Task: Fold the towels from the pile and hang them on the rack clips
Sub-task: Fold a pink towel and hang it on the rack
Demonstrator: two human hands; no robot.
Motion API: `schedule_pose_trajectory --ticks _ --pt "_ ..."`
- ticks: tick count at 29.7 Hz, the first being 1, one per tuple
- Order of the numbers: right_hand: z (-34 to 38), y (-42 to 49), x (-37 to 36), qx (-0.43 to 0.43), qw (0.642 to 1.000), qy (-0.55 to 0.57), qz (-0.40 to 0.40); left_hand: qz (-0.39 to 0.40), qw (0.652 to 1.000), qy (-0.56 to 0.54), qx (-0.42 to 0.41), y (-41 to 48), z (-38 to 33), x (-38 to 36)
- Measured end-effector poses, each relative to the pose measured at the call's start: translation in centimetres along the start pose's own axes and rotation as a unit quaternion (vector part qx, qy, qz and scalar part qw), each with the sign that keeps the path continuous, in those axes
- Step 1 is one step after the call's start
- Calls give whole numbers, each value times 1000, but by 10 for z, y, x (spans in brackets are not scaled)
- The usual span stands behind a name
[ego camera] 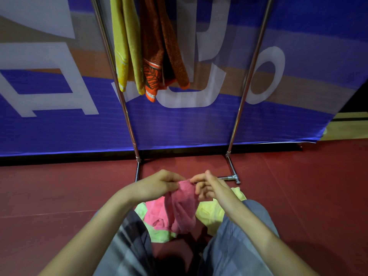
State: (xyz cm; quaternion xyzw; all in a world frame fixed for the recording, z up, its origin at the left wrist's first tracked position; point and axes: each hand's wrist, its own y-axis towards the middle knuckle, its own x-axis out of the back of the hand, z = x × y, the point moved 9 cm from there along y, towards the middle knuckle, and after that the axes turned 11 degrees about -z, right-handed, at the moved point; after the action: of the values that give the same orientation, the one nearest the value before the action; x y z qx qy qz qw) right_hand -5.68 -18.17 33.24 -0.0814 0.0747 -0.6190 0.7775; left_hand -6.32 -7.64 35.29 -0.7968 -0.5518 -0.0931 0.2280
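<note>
- Pink towel (183,208): lifted above the pile, its top edge bunched between both hands, the rest hanging limp in loose folds towards the floor (298,186). Judged soft, light and floppy, with no stiffness to hold a fold unaided.
- Left hand (159,186): grip closed, fingers curled round the gathered top edge of the pink towel.
- Right hand (209,188): grip nearly closed at thumb and forefinger, which appear to pinch the same edge just beside the left hand; the other fingers are loosely spread.
- Pile (211,214): pale yellow-green and lighter pink cloths heaped on the floor between the seated person's legs, under the held towel.
- Rack (249,76): two chrome uprights on floor feet, before a blue banner (59,126). The clips are out of view.
- Yellow towel (125,46) and orange towel (159,56): already hanging side by side from the rack top, touching.
- Handling note: best taken at two corners of one edge and drawn apart so that the cloth hangs flat; a mid-edge hold would probably leave it bunched.
</note>
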Motion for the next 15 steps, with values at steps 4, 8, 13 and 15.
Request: schedule_pose_trajectory --ticks 4,8,13,15 --pt "8 5 1 43 995 -87 6 9 998 50 -24 -1 -9 8" --pt "3 10 -2 53 982 -183 15 8 997 62 -39 -3 -14 12" --pt "-14 15 -7 22 964 -259 49 4 997 64 -33 -6 -15 17" --pt "-25 14 -8 13 957 -281 72 -3 998 54 -32 -8 -13 23"
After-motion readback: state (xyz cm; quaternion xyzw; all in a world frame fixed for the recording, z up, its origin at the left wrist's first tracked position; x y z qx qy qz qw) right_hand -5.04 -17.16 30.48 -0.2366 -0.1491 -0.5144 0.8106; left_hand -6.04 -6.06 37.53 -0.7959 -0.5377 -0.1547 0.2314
